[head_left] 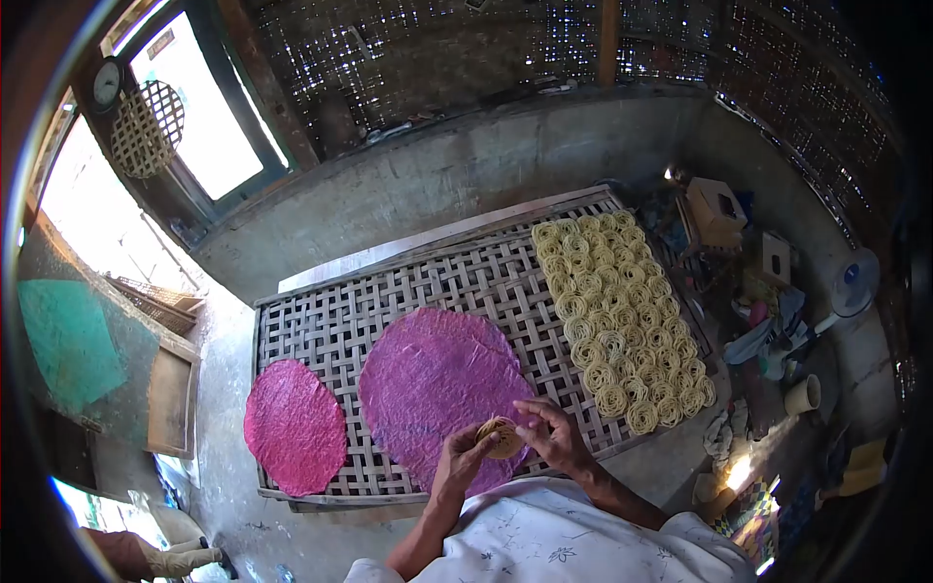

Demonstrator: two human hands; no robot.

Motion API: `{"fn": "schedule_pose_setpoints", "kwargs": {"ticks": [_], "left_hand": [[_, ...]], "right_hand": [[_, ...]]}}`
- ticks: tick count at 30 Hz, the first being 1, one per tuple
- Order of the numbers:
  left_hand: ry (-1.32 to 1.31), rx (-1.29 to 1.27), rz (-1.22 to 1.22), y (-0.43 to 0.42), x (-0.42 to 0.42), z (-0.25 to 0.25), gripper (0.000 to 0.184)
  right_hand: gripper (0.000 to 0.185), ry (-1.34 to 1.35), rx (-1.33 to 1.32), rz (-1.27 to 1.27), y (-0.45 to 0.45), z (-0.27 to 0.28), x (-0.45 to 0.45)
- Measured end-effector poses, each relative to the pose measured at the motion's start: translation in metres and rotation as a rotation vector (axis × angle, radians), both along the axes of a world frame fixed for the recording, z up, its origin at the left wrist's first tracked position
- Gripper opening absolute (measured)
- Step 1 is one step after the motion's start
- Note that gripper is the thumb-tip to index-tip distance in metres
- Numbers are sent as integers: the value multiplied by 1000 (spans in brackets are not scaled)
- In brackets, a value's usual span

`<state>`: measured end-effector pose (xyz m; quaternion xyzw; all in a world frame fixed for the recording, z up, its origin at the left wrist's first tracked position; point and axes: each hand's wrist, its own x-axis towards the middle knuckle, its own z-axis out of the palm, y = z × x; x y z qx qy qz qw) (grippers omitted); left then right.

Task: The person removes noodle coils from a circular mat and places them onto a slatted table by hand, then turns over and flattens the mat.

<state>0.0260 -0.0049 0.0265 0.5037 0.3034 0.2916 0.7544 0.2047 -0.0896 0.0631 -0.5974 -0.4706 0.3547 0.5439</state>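
Note:
A small tan round coil of thin strands (502,440) is held up between my hands, over the near edge of a large purple round sheet (442,384). My left hand (464,459) is closed around the coil's left side. At the right edge of the coil, my right hand (556,437) has its thumb and fingers drawn together; any fine strand between them is too small to make out. Rows of pale yellow coils (622,316) lie on the right part of a woven slatted rack (321,335). A pink round sheet (295,428) rests at the rack's left end.
Behind the rack runs a low concrete wall (466,155). A fan (855,282), cardboard boxes (716,209) and a fallen pot (803,395) crowd the right side. Another person's leg (180,559) shows at the lower left. A bright doorway (190,107) stands at the upper left.

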Motion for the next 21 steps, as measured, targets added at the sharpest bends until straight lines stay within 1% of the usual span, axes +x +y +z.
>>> {"fn": "schedule_pose_setpoints", "kwargs": {"ticks": [1, 4, 10, 15, 18, 21], "left_hand": [[23, 4, -24, 0, -1, 5, 33], [61, 12, -84, -3, -2, 23, 35], [71, 5, -71, -7, -5, 32, 40], [91, 11, -67, -7, -4, 37, 40], [106, 12, -48, -6, -4, 31, 39], [171, 44, -14, -8, -3, 39, 37]], "right_hand": [[36, -112, 52, 26, 4, 14, 0], [33, -369, 228, 87, 14, 20, -4], [24, -294, 137, 136, 13, 18, -4], [22, -248, 106, 87, 12, 14, -7], [20, -246, 110, 51, 12, 10, -9], [18, -237, 116, 21, 13, 7, -11]]}}
